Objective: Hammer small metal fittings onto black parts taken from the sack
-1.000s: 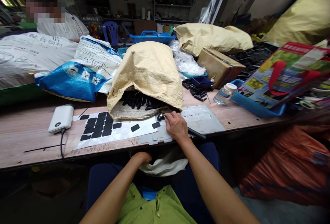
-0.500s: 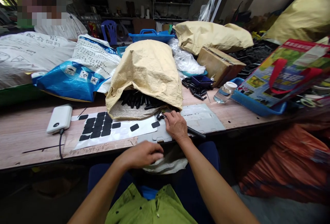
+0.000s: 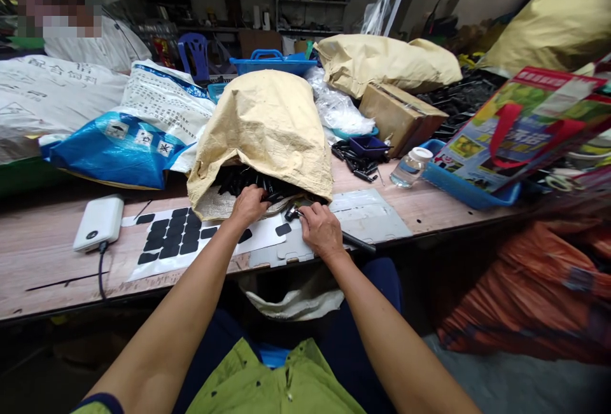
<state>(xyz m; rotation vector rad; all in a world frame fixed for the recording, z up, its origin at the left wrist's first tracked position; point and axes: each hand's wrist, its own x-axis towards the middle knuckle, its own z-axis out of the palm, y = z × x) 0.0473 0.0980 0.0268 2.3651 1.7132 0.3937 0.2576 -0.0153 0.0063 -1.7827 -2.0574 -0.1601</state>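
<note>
My left hand (image 3: 248, 204) reaches into the open mouth of a tan paper sack (image 3: 265, 128) lying on the wooden table (image 3: 48, 255), fingers among the black plastic parts (image 3: 238, 180) inside. My right hand (image 3: 321, 231) rests on a grey metal plate (image 3: 367, 217), gripping a thin black tool (image 3: 356, 243) whose tip lies by a small black piece (image 3: 290, 213). A white sheet with several black rubber pads (image 3: 174, 239) lies left of my hands.
A white power bank (image 3: 98, 222) with a cable sits at left. Blue and white sacks (image 3: 128, 140), a cardboard box (image 3: 400, 118), a small clear bottle (image 3: 409, 169), a blue tray (image 3: 470, 188) and a printed bag (image 3: 520, 124) crowd the table. Another person (image 3: 90, 39) sits beyond.
My left hand rose from my lap below the table edge and went forward into the sack's mouth. My right hand stayed on the plate with the tool.
</note>
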